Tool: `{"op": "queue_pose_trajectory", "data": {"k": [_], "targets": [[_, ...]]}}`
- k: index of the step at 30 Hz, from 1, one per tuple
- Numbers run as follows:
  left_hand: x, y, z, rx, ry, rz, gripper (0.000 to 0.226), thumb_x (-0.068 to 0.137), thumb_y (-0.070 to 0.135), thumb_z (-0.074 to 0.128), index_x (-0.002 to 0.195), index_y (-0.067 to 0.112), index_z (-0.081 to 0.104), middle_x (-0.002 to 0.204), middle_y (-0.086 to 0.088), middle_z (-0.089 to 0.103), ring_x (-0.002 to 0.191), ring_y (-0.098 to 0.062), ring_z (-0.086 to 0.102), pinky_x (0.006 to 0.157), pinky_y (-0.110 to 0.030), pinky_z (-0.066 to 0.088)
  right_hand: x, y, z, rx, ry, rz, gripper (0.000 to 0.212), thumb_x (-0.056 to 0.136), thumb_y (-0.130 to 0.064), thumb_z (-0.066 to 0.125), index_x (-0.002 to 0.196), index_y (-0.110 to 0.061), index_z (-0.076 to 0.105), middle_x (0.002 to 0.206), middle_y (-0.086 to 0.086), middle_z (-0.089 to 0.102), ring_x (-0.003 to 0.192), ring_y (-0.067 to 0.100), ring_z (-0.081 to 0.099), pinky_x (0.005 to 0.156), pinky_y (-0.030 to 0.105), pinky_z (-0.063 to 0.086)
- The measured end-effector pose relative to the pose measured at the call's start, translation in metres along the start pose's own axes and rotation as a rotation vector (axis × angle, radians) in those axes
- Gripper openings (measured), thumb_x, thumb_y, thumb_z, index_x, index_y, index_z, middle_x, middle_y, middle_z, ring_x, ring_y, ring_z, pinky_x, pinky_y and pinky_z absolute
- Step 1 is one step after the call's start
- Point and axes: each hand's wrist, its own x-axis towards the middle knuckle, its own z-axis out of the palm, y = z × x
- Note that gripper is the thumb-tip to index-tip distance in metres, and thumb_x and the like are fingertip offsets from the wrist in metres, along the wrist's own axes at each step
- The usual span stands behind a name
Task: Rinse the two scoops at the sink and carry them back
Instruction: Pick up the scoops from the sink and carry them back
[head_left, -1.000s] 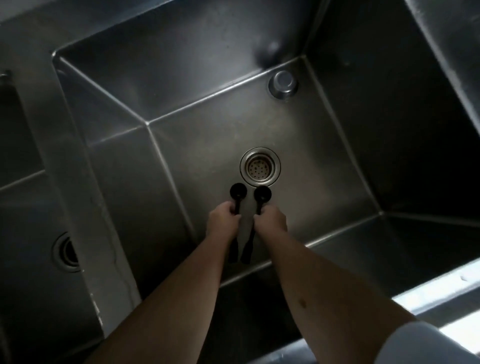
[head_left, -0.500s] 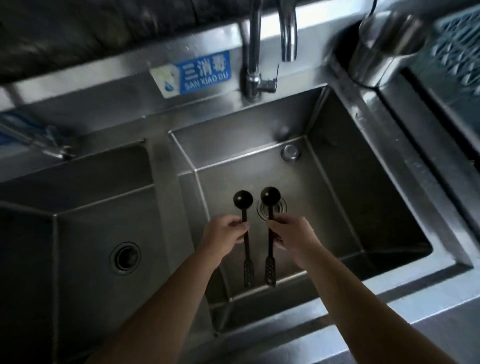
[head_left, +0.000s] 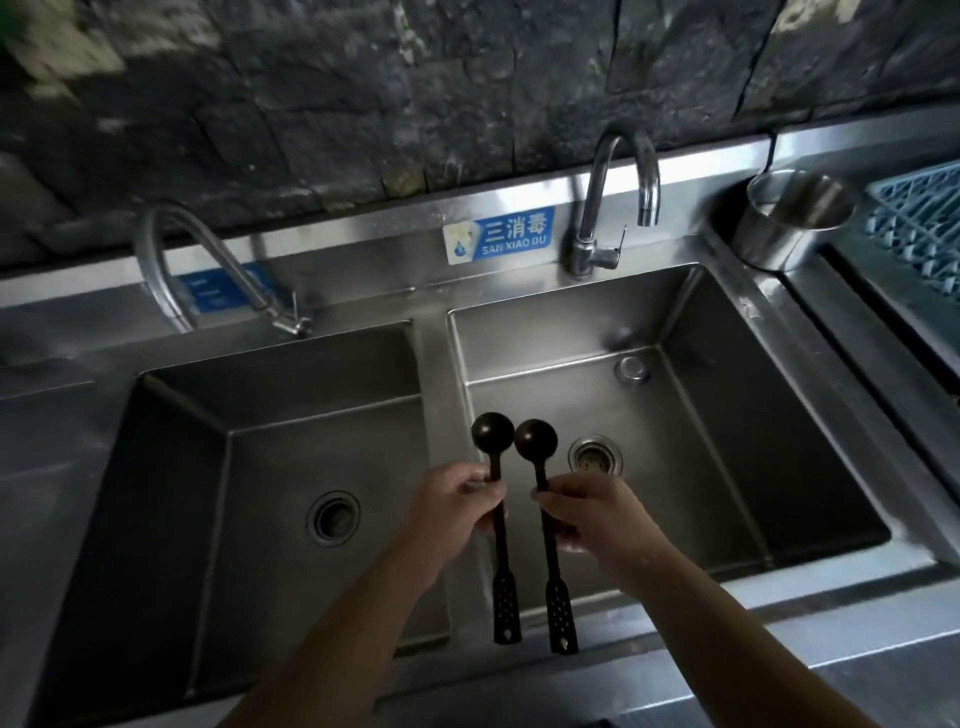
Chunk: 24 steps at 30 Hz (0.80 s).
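Note:
Two dark long-handled scoops are held side by side over the steel double sink, bowls pointing away from me. My left hand (head_left: 457, 501) grips the stem of the left scoop (head_left: 492, 430). My right hand (head_left: 589, 512) grips the stem of the right scoop (head_left: 536, 439). Both perforated handle ends hang toward me, near the front rim. The scoops hover above the left part of the right basin (head_left: 727, 415), beside its drain (head_left: 595, 456). The curved faucet (head_left: 618, 202) stands behind this basin; no water runs from it.
The left basin (head_left: 260, 467) has its own drain (head_left: 332, 517) and a bent tap (head_left: 171, 265) behind it. A steel cup (head_left: 792, 218) sits at the back right corner. A blue rack (head_left: 924, 223) lies at the far right. A dark stone wall rises behind.
The view has pulled up and back from the basin floor, so the taps and wall now show. Both hands have risen with the scoops, out of the deep basin toward its rim.

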Motion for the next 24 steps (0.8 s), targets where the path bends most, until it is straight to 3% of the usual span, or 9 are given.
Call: {"op": "queue_pose_trajectory", "data": {"k": [3,9,13,20,22,24], "targets": [[-0.017,-0.003,-0.017,0.033,-0.040,0.009,0.009,0.090,0.010,0.066,0.092,0.004,0.072,0.069,-0.005,0.072,0.059,-0.008,0.067,0.049,-0.014,0.047,-0.021,0.007,0.019,0.012,0.007,-0.029,0.023,0.092,-0.004,0.064,0.073,-0.010,0.076,0.055,-0.001,0.059,0.048,0.009,0.053,0.050,0.020,0.043],[-0.049,-0.019,-0.040,0.130,-0.160,0.040,0.006,0.089,0.020,0.068,0.092,0.018,0.073,0.078,-0.002,0.076,0.057,0.000,0.066,0.043,-0.008,0.040,-0.072,0.029,0.060,0.050,0.198,-0.078,0.013,0.091,-0.006,0.066,0.085,0.001,0.075,0.063,0.009,0.057,0.057,0.019,0.051,0.055,0.027,0.042],[-0.076,-0.034,-0.052,0.184,-0.290,0.062,0.004,0.086,0.023,0.070,0.086,0.024,0.075,0.077,-0.002,0.076,0.056,0.000,0.064,0.041,-0.008,0.037,-0.114,0.055,0.091,0.134,0.367,-0.076,0.016,0.091,0.001,0.063,0.090,0.016,0.067,0.061,0.010,0.046,0.054,0.018,0.044,0.055,0.030,0.037],[-0.138,-0.059,-0.028,0.234,-0.598,0.106,0.012,0.086,0.009,0.069,0.077,0.015,0.072,0.055,0.008,0.066,0.042,0.002,0.055,0.036,-0.009,0.033,-0.206,0.119,0.126,0.377,0.658,-0.126,0.017,0.091,0.004,0.062,0.094,0.021,0.064,0.064,0.013,0.048,0.057,0.022,0.047,0.052,0.025,0.038],[-0.162,-0.064,-0.014,0.273,-0.711,0.129,0.013,0.087,0.006,0.066,0.077,0.012,0.071,0.055,0.007,0.067,0.042,0.002,0.056,0.036,-0.008,0.034,-0.236,0.140,0.131,0.431,0.748,-0.135,0.013,0.090,0.003,0.063,0.090,0.015,0.069,0.069,0.016,0.052,0.061,0.023,0.050,0.055,0.026,0.041],[-0.188,-0.067,0.001,0.308,-0.812,0.141,0.011,0.088,0.003,0.065,0.079,0.009,0.070,0.059,0.001,0.067,0.042,0.001,0.057,0.036,-0.008,0.034,-0.268,0.162,0.135,0.481,0.841,-0.134,0.014,0.090,0.004,0.065,0.080,0.003,0.075,0.059,0.008,0.057,0.050,0.014,0.053,0.047,0.020,0.042]]}}
